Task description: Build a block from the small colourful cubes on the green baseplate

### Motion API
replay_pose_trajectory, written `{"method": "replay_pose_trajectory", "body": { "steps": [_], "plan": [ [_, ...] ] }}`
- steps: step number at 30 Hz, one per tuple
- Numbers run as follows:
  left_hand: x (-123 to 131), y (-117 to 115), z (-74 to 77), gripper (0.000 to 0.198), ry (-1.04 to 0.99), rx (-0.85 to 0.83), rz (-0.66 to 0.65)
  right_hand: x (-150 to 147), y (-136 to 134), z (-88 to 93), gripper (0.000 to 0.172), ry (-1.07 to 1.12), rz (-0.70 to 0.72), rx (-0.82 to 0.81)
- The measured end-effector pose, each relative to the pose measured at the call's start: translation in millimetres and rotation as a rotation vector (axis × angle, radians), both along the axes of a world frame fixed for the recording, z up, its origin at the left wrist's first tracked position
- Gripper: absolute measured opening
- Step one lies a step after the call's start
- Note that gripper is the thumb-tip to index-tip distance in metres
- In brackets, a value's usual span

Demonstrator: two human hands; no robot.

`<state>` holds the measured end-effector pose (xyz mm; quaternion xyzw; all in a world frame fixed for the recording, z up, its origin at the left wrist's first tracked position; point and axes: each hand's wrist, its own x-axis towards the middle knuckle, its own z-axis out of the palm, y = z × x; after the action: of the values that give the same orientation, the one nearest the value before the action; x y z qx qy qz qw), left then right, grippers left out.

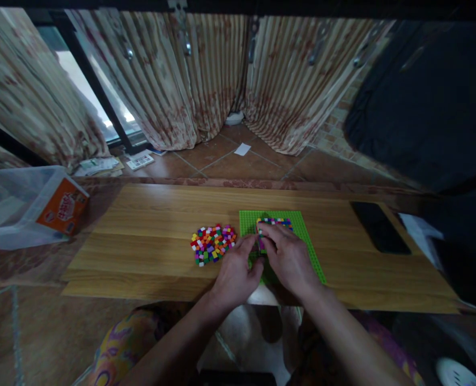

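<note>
A green studded baseplate [310, 252] lies near the front of the wooden board, with rows of small coloured bricks [276, 220] fixed on it. My right hand [290, 256] reaches over these rows, its fingers bent down and closed at their left edge. From the left, my left hand [238, 271] meets it, thumb and fingers closed around the same spot. Whatever sits between the fingertips is too small and covered to make out. Beside my left hand is a loose pile of small coloured bricks [214, 244].
A dark phone [380, 228] lies on the wooden board [153, 214] at the right. An open clear plastic bin [16, 209] with an orange label stands off its left end. Curtains [206, 80] hang behind, and papers [97, 166] lie on the floor.
</note>
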<state>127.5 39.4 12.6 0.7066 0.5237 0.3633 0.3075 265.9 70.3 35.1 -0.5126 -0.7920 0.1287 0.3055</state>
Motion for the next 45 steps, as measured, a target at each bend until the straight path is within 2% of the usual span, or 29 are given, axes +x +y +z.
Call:
{"method": "replay_pose_trajectory", "body": {
  "steps": [9,15,22,39,42,45],
  "plan": [
    [3.0,-2.2,-2.7,0.051,0.044,0.008,-0.003,1.3,-2.2,-1.3,0.033,0.020,-0.051,0.012],
    [4.9,-2.0,-2.7,0.050,0.028,0.000,0.005,5.4,-5.3,-4.0,0.027,0.039,-0.072,0.118],
    [5.2,-1.8,-1.3,0.051,0.045,-0.017,0.004,5.7,-6.3,-9.6,0.025,-0.027,-0.055,0.205],
    [5.5,-3.2,-4.2,0.059,0.127,0.049,-0.038,-1.8,-10.5,-15.6,0.028,-0.135,-0.080,0.273],
    [5.8,-3.7,-4.8,0.057,0.143,0.043,-0.028,-1.2,-11.4,-17.1,0.027,-0.083,-0.088,0.272],
    [6.5,-4.8,-6.6,0.054,0.144,0.032,-0.013,0.4,-13.3,-17.1,0.025,0.009,-0.157,0.261]
  ]
}}
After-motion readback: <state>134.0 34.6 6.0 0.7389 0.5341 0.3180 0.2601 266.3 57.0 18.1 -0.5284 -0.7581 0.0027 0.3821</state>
